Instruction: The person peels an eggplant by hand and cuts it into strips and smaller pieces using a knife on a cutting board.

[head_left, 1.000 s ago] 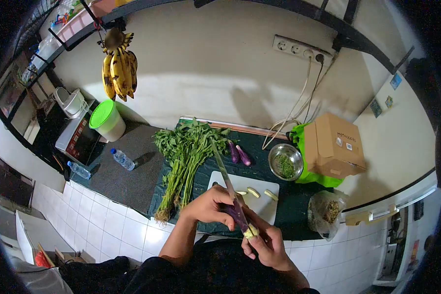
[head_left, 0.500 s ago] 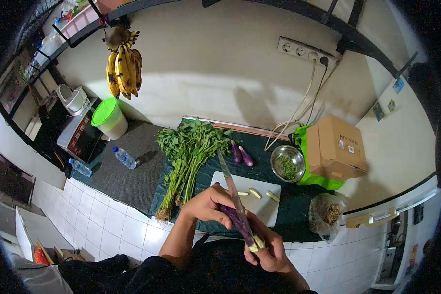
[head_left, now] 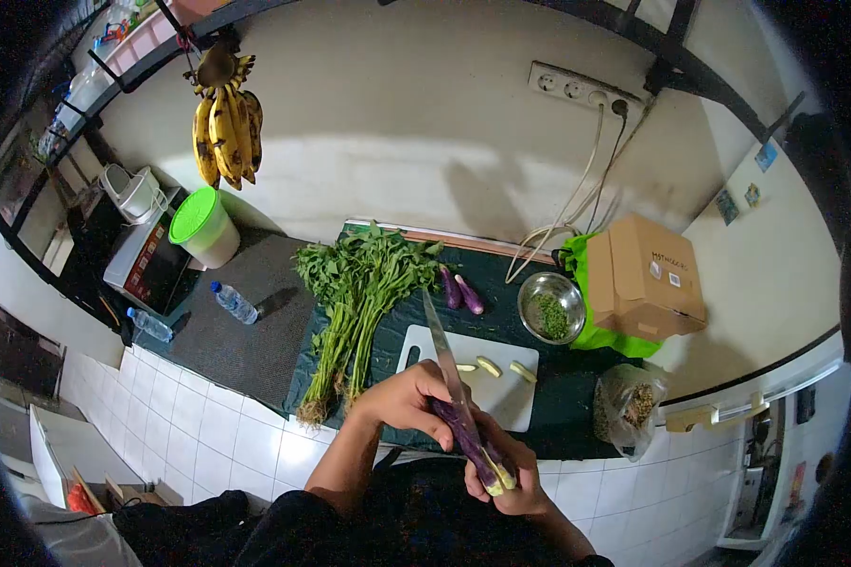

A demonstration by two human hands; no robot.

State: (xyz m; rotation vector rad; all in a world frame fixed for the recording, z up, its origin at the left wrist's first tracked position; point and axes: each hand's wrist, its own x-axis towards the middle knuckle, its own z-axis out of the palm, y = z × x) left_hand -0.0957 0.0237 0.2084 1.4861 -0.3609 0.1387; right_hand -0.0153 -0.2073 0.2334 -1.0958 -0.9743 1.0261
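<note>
A purple eggplant (head_left: 466,442) is in my left hand (head_left: 405,404), whose fingers wrap its upper end. My right hand (head_left: 512,477) is closed around the knife, hiding its handle, with fingers against the eggplant's stem end. The long knife blade (head_left: 439,333) points up and away, its lower part against the eggplant. Pale flesh shows in a lengthwise split near the stem end. Beyond my hands, a white cutting board (head_left: 511,402) bears several pale cut pieces (head_left: 488,366). Two whole eggplants (head_left: 468,295) lie behind the board.
Leafy greens with roots (head_left: 364,293) lie left of the board. To the right are a metal bowl (head_left: 529,324) of chopped greens, a cardboard box (head_left: 645,274) and a plastic bag (head_left: 626,416). Water bottles (head_left: 234,302) and a green-lidded tub (head_left: 203,227) stand left; bananas (head_left: 227,137) hang above.
The split at the eggplant's stem end shows wider, with its two sides more apart. My right hand has shifted slightly around it. The whole view has moved a little.
</note>
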